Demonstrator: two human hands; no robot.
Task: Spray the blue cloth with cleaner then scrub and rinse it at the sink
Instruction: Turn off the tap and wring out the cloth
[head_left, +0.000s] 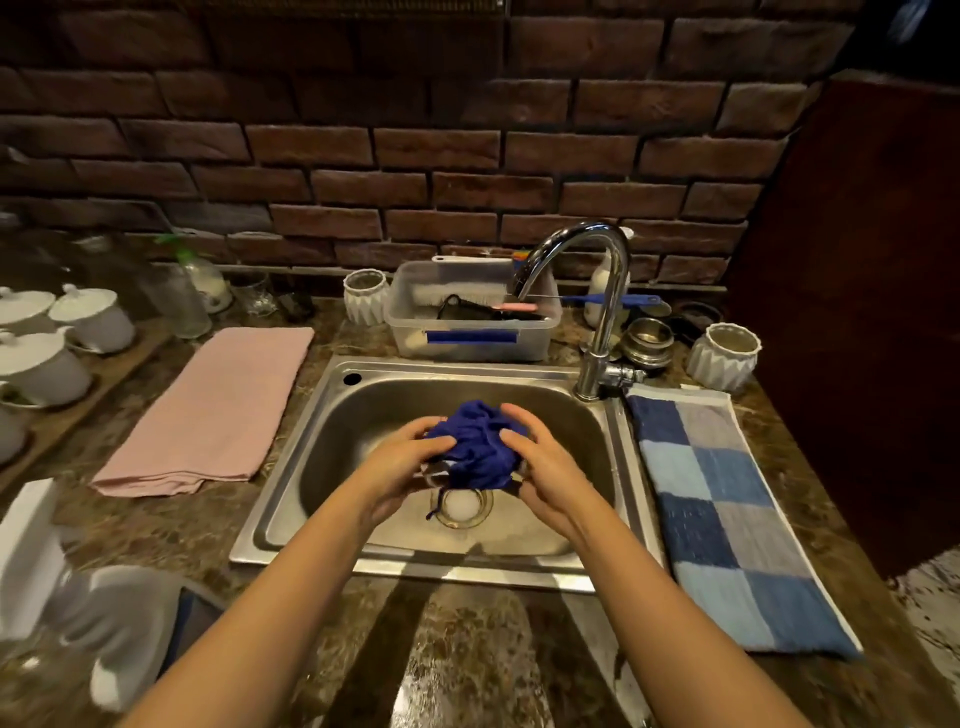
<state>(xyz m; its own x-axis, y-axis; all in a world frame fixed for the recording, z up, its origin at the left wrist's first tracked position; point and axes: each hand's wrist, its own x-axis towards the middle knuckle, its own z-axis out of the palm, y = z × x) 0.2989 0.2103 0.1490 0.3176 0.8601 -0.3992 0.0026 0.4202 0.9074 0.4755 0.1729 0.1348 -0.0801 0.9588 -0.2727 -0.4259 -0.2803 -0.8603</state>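
The dark blue cloth (475, 447) is bunched into a ball over the steel sink (332, 415), just above the drain (462, 506). My left hand (410, 457) presses on its left side and my right hand (540, 462) on its right side, both gripping it. A thread of the cloth dangles toward the drain. The chrome faucet (597, 291) arches over the back right of the sink; no water stream shows. A spray bottle (200, 275) with a green trigger stands at the back left of the counter.
A folded pink towel (208, 410) lies left of the sink, a blue checked towel (722, 514) right of it. A clear plastic tub (467, 322) with brushes sits behind the sink. White lidded cups (62, 338) stand far left, white ribbed pots (724, 353) and metal bowls back right.
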